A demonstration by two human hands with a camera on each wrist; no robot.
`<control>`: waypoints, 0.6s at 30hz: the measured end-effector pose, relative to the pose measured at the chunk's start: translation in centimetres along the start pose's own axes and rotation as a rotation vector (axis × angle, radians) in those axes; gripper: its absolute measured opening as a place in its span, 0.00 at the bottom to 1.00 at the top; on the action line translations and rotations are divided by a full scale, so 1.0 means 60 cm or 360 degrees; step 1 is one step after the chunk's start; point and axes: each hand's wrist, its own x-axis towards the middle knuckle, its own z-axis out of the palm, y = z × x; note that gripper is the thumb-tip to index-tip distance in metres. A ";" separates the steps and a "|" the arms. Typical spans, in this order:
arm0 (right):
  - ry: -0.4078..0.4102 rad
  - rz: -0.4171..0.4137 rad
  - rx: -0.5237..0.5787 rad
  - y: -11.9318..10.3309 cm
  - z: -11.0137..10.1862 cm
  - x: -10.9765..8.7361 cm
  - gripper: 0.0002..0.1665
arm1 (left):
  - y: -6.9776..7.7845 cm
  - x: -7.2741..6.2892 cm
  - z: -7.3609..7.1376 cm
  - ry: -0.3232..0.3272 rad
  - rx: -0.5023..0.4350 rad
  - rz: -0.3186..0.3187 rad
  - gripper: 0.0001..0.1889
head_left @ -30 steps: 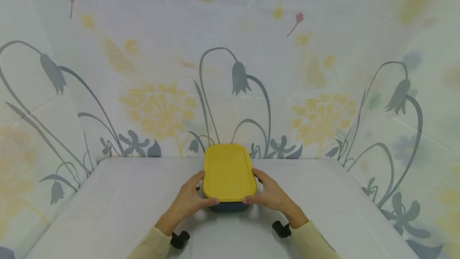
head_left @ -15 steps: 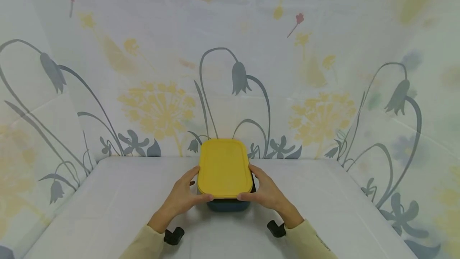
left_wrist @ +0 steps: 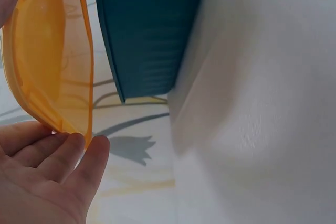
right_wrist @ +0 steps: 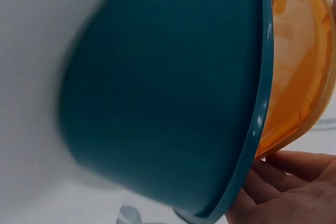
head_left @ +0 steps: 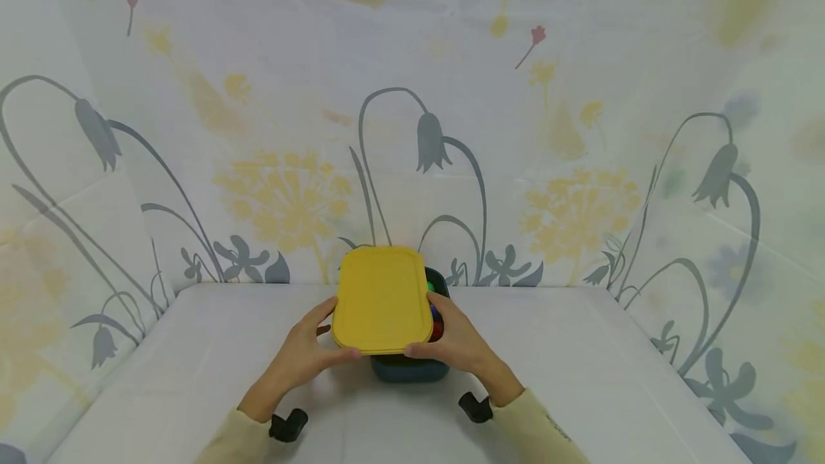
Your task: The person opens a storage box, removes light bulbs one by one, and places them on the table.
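Over a teal box [head_left: 409, 371] on the white table [head_left: 193, 364], yellow lid [head_left: 384, 299] held clear of it, offset to the left, gripped at opposite sides by left hand [head_left: 301, 349] and right hand [head_left: 459, 339], box partly uncovered, green, blue and red contents [head_left: 437, 330] exposed at right.

A white, flower-printed sheet [head_left: 412, 34] rises behind and along both sides of a flat, white-covered table [head_left: 580, 342]. Drooping grey bellflowers [head_left: 430, 140] and pale yellow flower heads [head_left: 286, 192] decorate it under soft, muted light.

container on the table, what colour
The container is dark teal, clearest in the right wrist view.
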 end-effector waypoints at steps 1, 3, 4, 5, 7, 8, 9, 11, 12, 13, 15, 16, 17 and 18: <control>-0.0002 -0.0008 0.0002 -0.002 0.003 0.002 0.61 | -0.002 -0.001 -0.004 0.0004 0.0006 0.0024 0.56; -0.0027 -0.0038 0.0038 -0.007 0.010 0.007 0.60 | -0.005 -0.005 -0.011 0.0012 -0.0001 0.0031 0.55; -0.0046 -0.0061 0.0073 -0.009 0.013 0.010 0.59 | -0.007 -0.007 -0.015 0.0019 -0.0001 0.0030 0.55; -0.0053 -0.0071 0.0083 -0.011 0.016 0.013 0.59 | -0.008 -0.009 -0.019 0.0021 0.0001 0.0026 0.55; -0.0072 -0.0100 0.0117 -0.015 0.023 0.018 0.58 | -0.012 -0.012 -0.026 0.0024 0.0012 0.0022 0.54; -0.0073 -0.0104 0.0118 -0.017 0.026 0.019 0.58 | -0.013 -0.014 -0.029 0.0025 0.0008 0.0012 0.54; -0.0070 -0.0098 0.0113 -0.020 0.029 0.021 0.58 | -0.015 -0.016 -0.032 0.0025 0.0015 0.0006 0.54; -0.0044 -0.0070 0.0064 -0.025 0.036 0.022 0.59 | -0.018 -0.020 -0.039 0.0026 0.0022 -0.0004 0.55; -0.0040 -0.0074 0.0059 -0.028 0.040 0.024 0.59 | -0.019 -0.022 -0.042 0.0027 0.0024 -0.0012 0.55; -0.0041 -0.0073 0.0053 -0.031 0.044 0.025 0.59 | -0.021 -0.024 -0.046 0.0029 0.0027 -0.0018 0.55; -0.0038 -0.0088 0.0052 -0.037 0.052 0.028 0.58 | -0.024 -0.028 -0.054 0.0037 0.0028 -0.0028 0.55; -0.0034 -0.0102 0.0052 -0.039 0.056 0.029 0.58 | -0.026 -0.030 -0.058 0.0041 0.0028 -0.0021 0.55; -0.0035 -0.0110 0.0053 -0.042 0.060 0.031 0.58 | -0.028 -0.032 -0.062 0.0042 0.0032 -0.0017 0.54; -0.0030 -0.0121 0.0036 -0.045 0.065 0.033 0.58 | -0.030 -0.034 -0.066 0.0043 0.0036 -0.0007 0.54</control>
